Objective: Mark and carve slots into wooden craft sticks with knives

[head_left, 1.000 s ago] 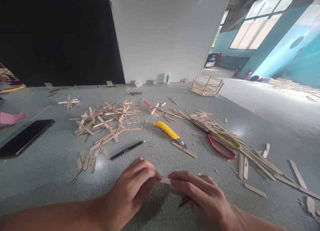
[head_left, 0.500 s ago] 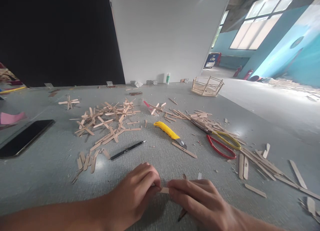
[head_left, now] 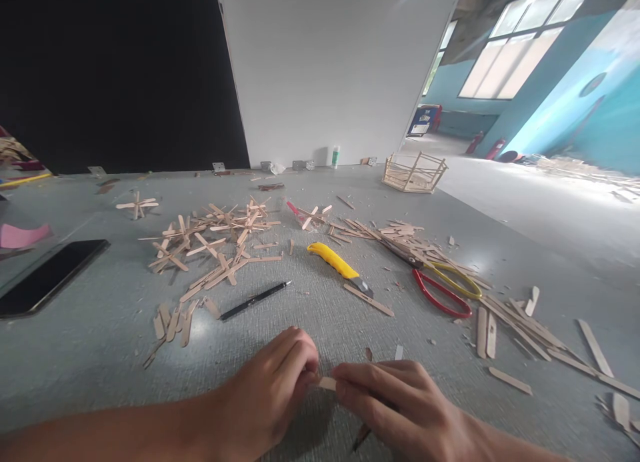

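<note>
A short pale wooden stick spans the gap between my two hands, low in the middle of the view. My left hand is closed, its thumb and fingers pinching the stick's left end. From the other side, my right hand grips the right end, its fingers pressed together. Partly hidden beneath that hand is a thin dark-tipped thing, whose kind I cannot make out. A small pale flat piece shows just past its knuckles. Beyond my hands lie a yellow utility knife and a black pen.
Wooden stick crosses pile up on the left, near a phone. On the right, scissors with red and yellow handles lie among loose sticks. A stick-built frame and a glue stick stand at the back.
My left hand has shifted slightly left, and the stick between my hands has tilted a little. The dark-tipped thing under my right hand has moved slightly down and left.
</note>
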The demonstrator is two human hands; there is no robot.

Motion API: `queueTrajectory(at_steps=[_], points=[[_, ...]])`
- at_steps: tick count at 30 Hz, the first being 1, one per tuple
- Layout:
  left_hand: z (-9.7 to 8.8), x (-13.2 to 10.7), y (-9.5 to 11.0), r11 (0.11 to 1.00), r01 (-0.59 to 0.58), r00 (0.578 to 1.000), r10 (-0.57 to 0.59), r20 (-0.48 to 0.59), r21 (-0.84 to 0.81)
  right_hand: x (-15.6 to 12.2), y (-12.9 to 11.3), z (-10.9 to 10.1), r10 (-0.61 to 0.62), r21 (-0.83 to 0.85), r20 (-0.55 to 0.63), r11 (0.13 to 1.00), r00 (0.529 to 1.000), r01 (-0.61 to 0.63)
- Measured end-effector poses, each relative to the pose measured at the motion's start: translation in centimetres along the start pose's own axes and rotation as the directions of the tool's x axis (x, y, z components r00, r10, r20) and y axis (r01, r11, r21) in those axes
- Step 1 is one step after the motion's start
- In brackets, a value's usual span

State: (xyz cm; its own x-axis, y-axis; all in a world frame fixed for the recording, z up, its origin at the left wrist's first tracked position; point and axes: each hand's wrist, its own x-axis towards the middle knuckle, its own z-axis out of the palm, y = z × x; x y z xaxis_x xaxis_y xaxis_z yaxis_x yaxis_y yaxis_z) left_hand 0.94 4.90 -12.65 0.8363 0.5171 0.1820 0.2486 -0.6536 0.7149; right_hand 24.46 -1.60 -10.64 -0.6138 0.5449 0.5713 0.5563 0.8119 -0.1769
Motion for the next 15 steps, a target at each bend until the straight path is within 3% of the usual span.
queueTrajectory(at_steps=[4, 11, 15], points=[[-0.24, 0.00, 0.12, 0.994, 0.075, 0.996, -0.079, -0.050, -0.081, -0.14, -0.09, 0.06, 0.002, 0.003, -0.006, 1.000, 1.000, -0.002], [-0.33, 0.17, 0.02, 0.998, -0.046, 0.999, 0.046, -0.010, -0.047, -0.18, -0.03, 0.11, 0.014, -0.003, -0.011, 1.000, 1.000, -0.014], [-0.62, 0.25, 0.19, 0.998, -0.054, 0.999, 0.054, -0.001, -0.043, 0.02, 0.03, 0.13, -0.002, -0.031, -0.033, 1.000, 0.999, 0.001]])
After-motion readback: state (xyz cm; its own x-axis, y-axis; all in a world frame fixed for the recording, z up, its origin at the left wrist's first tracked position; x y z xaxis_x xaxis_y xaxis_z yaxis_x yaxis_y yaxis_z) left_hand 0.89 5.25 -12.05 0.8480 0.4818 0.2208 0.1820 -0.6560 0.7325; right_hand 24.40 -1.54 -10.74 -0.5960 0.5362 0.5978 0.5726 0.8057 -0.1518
